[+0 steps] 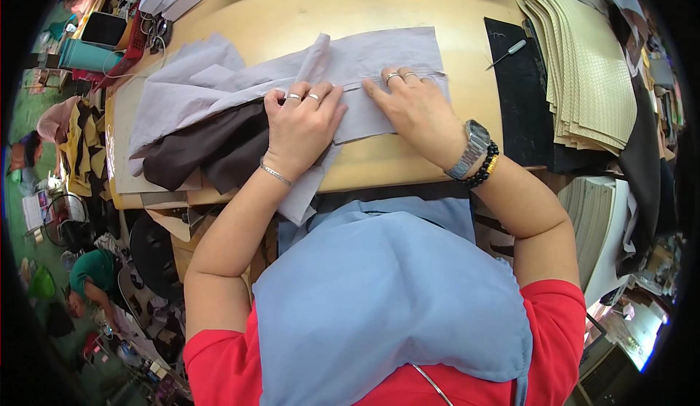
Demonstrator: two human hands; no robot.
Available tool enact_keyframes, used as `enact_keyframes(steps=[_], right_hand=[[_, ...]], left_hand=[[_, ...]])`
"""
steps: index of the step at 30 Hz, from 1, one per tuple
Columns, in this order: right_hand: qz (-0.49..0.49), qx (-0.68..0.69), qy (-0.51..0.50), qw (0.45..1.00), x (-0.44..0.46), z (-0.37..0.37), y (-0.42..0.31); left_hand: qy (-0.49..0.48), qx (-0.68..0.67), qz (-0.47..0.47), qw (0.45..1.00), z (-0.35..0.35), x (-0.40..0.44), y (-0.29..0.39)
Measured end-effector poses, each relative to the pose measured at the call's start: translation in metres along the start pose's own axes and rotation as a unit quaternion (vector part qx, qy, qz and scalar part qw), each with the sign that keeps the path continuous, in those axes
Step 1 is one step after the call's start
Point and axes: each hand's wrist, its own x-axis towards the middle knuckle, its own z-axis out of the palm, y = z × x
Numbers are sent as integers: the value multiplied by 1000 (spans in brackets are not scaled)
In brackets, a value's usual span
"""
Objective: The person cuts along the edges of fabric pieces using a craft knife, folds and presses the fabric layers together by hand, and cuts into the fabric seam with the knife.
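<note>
Evidently the pale cloth (408,45) is laid out lengthwise on the counter (292,5) so that both hands can reach it at once: it lies straight ahead of the person, flat toward the right and rumpled toward the left. The right hand (419,111) rests on the flat part, thumb set apart from the loosely bent fingers, pressing from above without gripping; that light weight seems to steady the cloth beside the crease (354,87) running across it. The left hand (306,118) is bunched closer, its fingers curled down with the tips on the cloth, just below a raised fold (319,52). I cannot tell whether they pinch a layer or only push on it, since the knuckles hide the contact.

Dark cloth (208,147) lies under the pale cloth on the left, partly covered, and its spread there probably leaves the right side smoother to work on. A small pointed tool (507,55) lies on the black sheet (514,125) to the right, apart from the cloth yet near the right hand, perhaps for easy reach. Beyond it, the cream sheets (576,63) are stacked at the edge, well away from both hands.
</note>
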Motion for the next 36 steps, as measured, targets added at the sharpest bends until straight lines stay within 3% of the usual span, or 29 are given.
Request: enact_keyframes(steps=[7,13,18,24,30,33,36], right_hand=[[-3,33,16,999,3,3,-6],[20,32,-22,999,6,0,-11],[-23,30,19,999,12,8,-11],[-27,56,50,997,17,17,-17],[-13,30,38,999,18,16,-25],[-13,15,29,999,19,15,-26],[-8,26,13,1000,22,10,-27]], left_hand=[[18,27,13,999,-2,-6,-5],[-2,-91,-39,995,-1,11,-23],[-217,-137,-112,960,-13,43,-37],[-271,-268,-176,908,-1,53,-53],[-321,-303,-214,871,-1,57,-59],[-235,-253,-182,921,6,46,-48],[-230,-294,-184,909,2,41,-50]])
